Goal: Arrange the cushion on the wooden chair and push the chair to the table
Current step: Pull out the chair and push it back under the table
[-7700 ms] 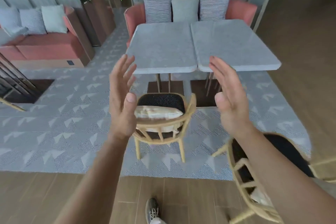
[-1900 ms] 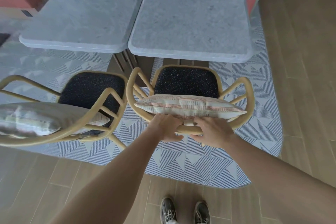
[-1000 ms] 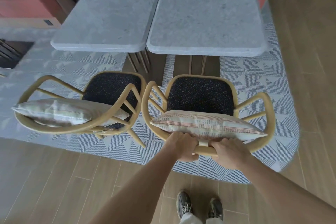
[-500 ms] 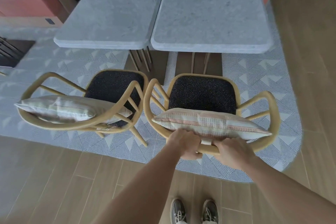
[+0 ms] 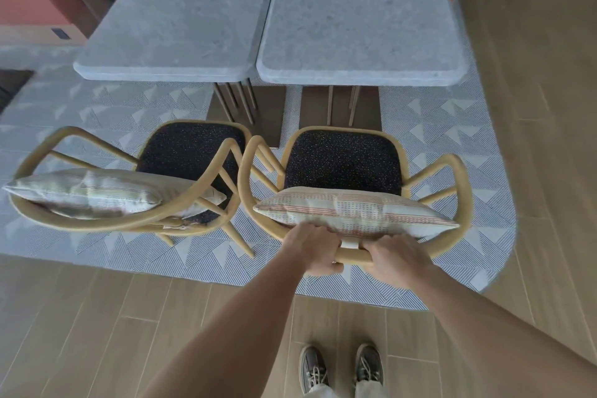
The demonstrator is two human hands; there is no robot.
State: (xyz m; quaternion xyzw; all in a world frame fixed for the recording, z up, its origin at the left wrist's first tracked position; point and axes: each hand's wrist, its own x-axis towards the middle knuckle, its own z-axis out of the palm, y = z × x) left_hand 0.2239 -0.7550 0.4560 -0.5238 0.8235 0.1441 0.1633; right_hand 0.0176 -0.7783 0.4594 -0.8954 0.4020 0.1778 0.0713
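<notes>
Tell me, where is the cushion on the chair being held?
Head view, right of centre: the cushion stands against the backrest of the right chair, behind its dark seat, just beyond the left hand and right hand gripping the back rail.

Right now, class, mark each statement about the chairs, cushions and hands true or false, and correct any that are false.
1. The left hand and right hand both grip the right chair by its back rail. True.
2. The right chair is tucked under the table. False: its whole dark seat shows, short of the table's edge.
3. A striped cushion leans against the right chair's backrest. True.
4. The left chair holds no cushion. False: a second cushion rests against its backrest.
</notes>
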